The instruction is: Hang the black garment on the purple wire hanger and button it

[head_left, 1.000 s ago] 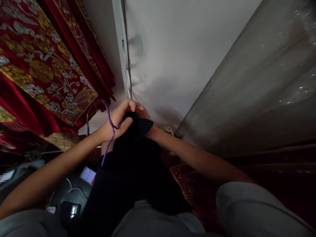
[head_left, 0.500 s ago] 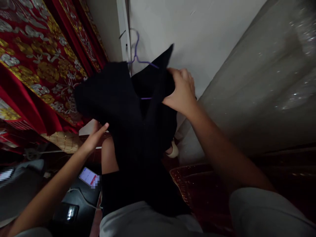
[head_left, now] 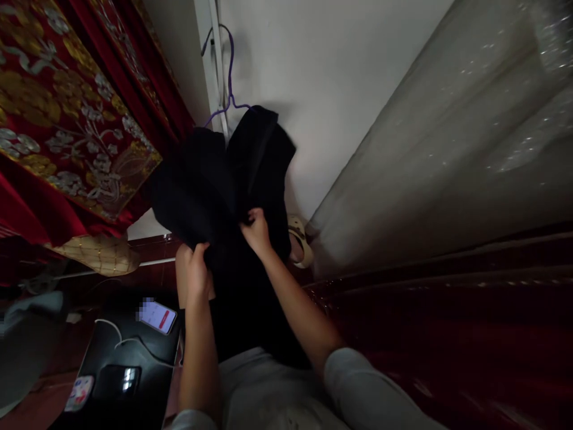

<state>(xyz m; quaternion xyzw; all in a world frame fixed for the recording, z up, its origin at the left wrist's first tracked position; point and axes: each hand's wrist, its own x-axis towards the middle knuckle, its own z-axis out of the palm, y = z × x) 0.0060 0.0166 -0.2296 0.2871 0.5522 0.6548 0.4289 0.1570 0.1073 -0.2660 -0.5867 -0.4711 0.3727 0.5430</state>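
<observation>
A black garment with a collar and open neck [head_left: 197,179] hangs in front of me on a purple hanger [head_left: 231,77], whose hook rests at a white pole. At the garment's front opening, my right hand [head_left: 257,230] is closed on the cloth with the fingers pinched. My left hand [head_left: 197,266] grips the lower left edge of the same garment, thumb on top and fingers partly hidden. The garment's lower part merges with dark clothing over my lap, so its hem cannot be made out.
Red embroidered cloth [head_left: 89,119] hangs at left. A black surface [head_left: 94,340] holds a lit phone [head_left: 159,316], a dark phone [head_left: 119,381] and a white cable [head_left: 143,346]. Plastic-wrapped material [head_left: 425,149] stands at right, beside a white wall [head_left: 322,71]. A cream clog [head_left: 304,245] is below.
My right hand has left the garment's right shoulder and moved down and left to its front. My left hand has moved right onto the cloth. The hanger now shows higher, the collar lies flatter.
</observation>
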